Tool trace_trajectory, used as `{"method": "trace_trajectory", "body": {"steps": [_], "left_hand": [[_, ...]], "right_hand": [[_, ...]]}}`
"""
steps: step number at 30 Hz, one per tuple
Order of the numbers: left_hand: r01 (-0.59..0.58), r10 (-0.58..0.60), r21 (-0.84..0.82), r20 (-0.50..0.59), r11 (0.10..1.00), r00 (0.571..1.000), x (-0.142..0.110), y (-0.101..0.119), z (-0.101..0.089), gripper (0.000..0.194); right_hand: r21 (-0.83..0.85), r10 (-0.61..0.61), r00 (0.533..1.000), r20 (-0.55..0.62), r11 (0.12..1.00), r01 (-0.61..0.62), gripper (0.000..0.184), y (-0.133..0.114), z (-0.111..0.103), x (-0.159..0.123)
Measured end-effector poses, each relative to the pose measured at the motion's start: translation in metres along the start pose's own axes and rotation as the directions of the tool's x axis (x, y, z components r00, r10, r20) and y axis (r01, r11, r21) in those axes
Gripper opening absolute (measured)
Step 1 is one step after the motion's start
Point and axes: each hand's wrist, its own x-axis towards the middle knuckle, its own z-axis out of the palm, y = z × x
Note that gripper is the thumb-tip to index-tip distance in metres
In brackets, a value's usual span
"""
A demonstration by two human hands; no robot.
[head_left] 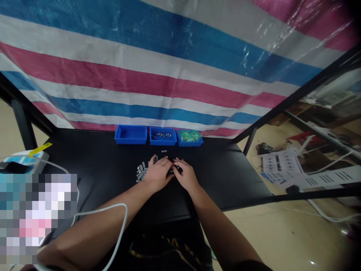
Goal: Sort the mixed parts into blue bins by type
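My left hand (pixel 158 172) is over the black tabletop, palm down, partly covering a heap of small grey metal pieces (pixel 141 171). Its fingers are bent towards my right hand (pixel 185 175), and the fingertips of both hands meet. Between them, a small dark, shiny thing shows at the right fingers, too small to name. My right hand is closed with curled fingers. One loose metal piece (pixel 164 151) lies just beyond the fingers.
Along the back of the black table (pixel 222 169) stand an empty blue bin (pixel 131 141), a blue bin with small metal parts (pixel 163 143) and one with green bags (pixel 190 143). A power strip (pixel 42 160) sits left; a white cable (pixel 124 222) crosses my left arm. A striped sheet (pixel 158 82) hangs behind.
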Motion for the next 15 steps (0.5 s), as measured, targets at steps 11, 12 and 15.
{"method": "trace_trajectory", "body": {"steps": [11, 12, 15], "left_hand": [[-0.156, 0.161, -0.097, 0.048, 0.983, 0.986, -0.001, 0.002, 0.002, 0.034], [-0.139, 0.146, -0.099, 0.063, 0.985, 0.987, -0.001, 0.001, 0.002, 0.037], [-0.101, 0.108, -0.092, 0.078, 0.991, 0.991, 0.0, 0.0, 0.0, 0.037]], "right_hand": [[0.035, 0.087, 0.995, -0.038, 0.996, -0.086, 0.026, 0.015, -0.019, -0.001], [0.041, 0.07, 0.998, 0.002, 0.997, -0.07, 0.031, 0.015, -0.022, -0.002], [0.013, 0.009, 0.993, 0.116, 1.0, -0.011, 0.049, 0.011, -0.027, -0.004]]}}
